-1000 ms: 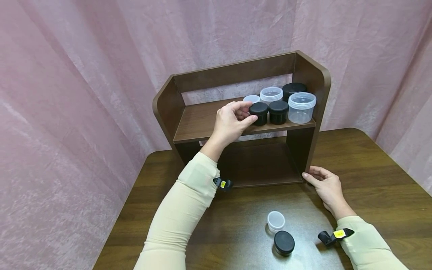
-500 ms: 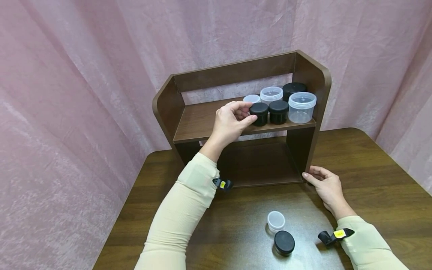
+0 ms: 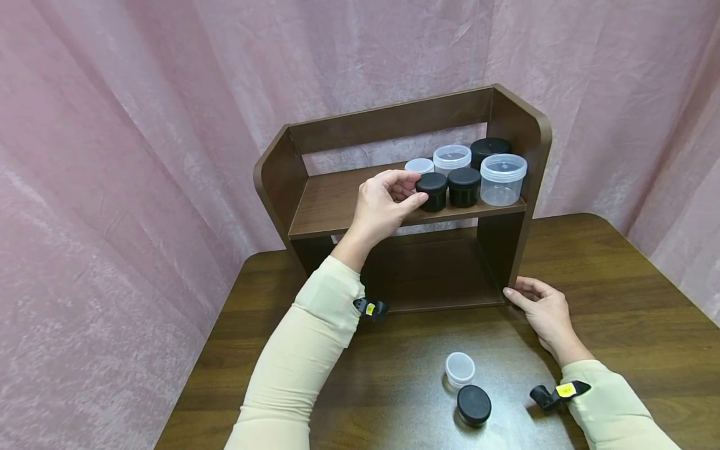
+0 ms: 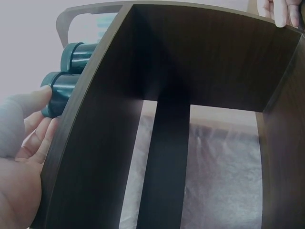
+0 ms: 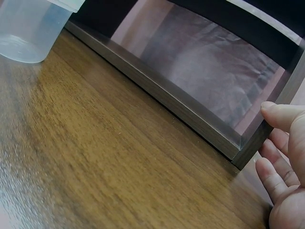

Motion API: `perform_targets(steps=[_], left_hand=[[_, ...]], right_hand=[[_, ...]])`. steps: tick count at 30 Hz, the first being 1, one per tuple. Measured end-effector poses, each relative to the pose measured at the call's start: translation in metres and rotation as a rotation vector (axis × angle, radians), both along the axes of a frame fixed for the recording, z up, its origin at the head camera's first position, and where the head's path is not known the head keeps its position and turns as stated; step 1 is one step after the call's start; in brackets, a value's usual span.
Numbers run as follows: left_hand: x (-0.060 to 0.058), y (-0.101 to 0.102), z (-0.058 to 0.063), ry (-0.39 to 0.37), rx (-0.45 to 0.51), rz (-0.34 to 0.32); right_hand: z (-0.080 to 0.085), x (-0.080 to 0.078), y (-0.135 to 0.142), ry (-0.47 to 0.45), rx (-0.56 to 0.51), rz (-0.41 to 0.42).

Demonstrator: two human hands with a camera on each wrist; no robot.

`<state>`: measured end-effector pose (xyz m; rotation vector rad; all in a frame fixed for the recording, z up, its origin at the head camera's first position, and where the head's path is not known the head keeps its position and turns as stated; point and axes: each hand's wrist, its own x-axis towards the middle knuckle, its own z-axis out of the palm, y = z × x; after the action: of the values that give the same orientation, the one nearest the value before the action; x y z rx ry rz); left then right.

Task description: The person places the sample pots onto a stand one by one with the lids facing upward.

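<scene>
My left hand (image 3: 385, 200) pinches a small black jar (image 3: 433, 192) between thumb and fingers at the front edge of the upper shelf. In the left wrist view, the thumb lies on one side of this jar (image 4: 62, 90) and the fingers on the other. Close beside it on the right stands a second black jar (image 3: 464, 187), then a clear jar (image 3: 502, 181). Low on the right, my right hand (image 3: 544, 312) grips the side panel of the brown shelf unit (image 3: 514, 250) near its foot. The right wrist view shows the thumb at the panel's front edge, fingers on the outer side.
Behind the front jars stand a small white-lidded jar (image 3: 419, 165), a clear jar (image 3: 452, 157) and a wide black jar (image 3: 490, 150). On the wooden table (image 3: 394, 375) in front are a small clear jar (image 3: 460, 367) and a black-lidded jar (image 3: 474, 405). A pink curtain hangs behind.
The black jar in my left hand has shifted very slightly toward the shelf's front edge. My right hand has stayed on the side panel.
</scene>
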<state>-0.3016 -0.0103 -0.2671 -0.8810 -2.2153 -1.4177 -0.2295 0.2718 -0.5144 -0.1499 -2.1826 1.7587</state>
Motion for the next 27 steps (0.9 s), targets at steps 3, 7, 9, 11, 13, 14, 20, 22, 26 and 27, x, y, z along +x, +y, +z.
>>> perform_targets(steps=[3,7,9,11,13,14,20,22,26,27], left_hand=[[0.0,0.0,-0.001,0.014,0.004,-0.001],[-0.001,-0.001,-0.001,0.02,0.005,-0.002],[0.0,-0.001,-0.002,0.017,0.005,-0.002],[0.0,-0.001,-0.002,0.014,0.007,-0.003],[0.0,-0.001,-0.002,0.015,0.009,-0.002],[0.0,-0.001,-0.002,0.011,0.013,-0.001],[0.0,-0.004,-0.006,0.004,0.064,0.014],[0.001,-0.006,-0.008,0.004,0.089,0.018],[0.009,-0.011,-0.013,0.004,0.136,0.011],[0.012,-0.012,-0.014,0.012,0.145,0.003]], right_hand=[[0.0,0.0,0.0,0.003,-0.005,0.002],[0.0,0.0,0.001,0.006,-0.004,0.004],[-0.001,0.0,0.001,0.008,-0.005,0.006],[-0.001,0.0,0.001,0.012,-0.008,0.007],[-0.001,0.0,0.001,0.014,-0.009,0.007],[-0.001,-0.001,0.0,0.014,-0.011,0.006],[-0.002,-0.001,0.0,0.012,-0.013,0.004],[-0.003,-0.001,0.0,0.011,-0.016,0.005],[-0.003,-0.002,0.0,0.005,-0.026,0.004],[-0.003,-0.002,0.0,0.004,-0.027,0.004]])
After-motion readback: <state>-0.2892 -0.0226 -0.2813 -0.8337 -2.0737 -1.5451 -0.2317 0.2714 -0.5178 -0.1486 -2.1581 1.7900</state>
